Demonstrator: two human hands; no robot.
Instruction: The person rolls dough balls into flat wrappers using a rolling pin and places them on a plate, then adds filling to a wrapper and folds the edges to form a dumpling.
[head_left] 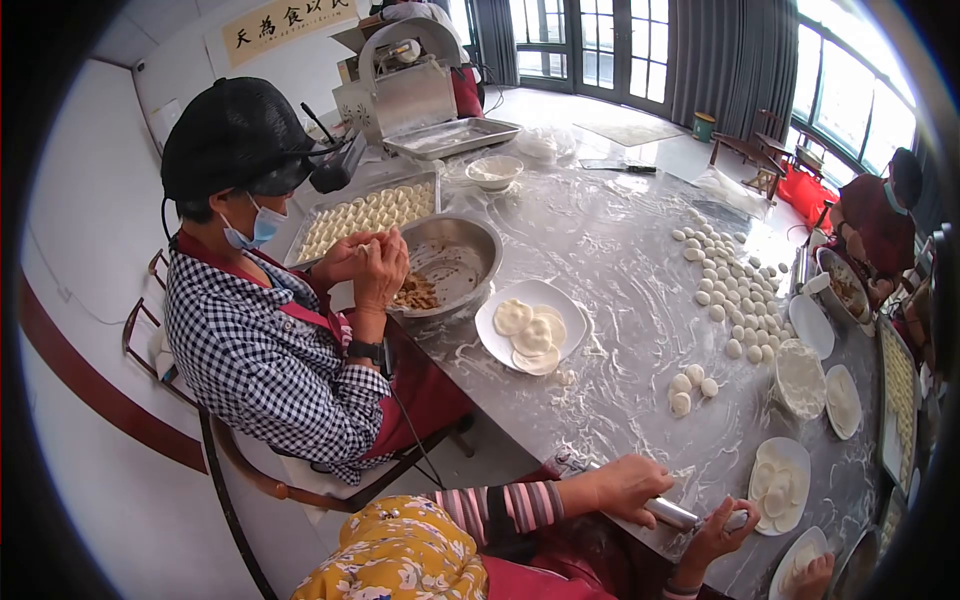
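Note:
A metal rolling pin [676, 514] lies slantwise near the table's front edge. My left hand [632, 488] is closed over it, at the end of a pink and grey striped sleeve. At the pin's right end, my right hand [715, 540] has its fingers curled around it; a small greyish part shows beside the fingertips. Right of my hands stands a white plate [797, 462] of flat round dough wrappers. Beyond my hands sit several small dough balls [681, 404]. What lies under the pin is hidden.
At the left, a co-worker [270, 330] pinches something above a steel bowl [470, 290] of filling. Nearby are a plate of wrappers [487, 322] and a tray of dumplings [432, 200]. Many dough balls [735, 285] lie farther off. Another person's hand [812, 578] touches a plate at the lower right.

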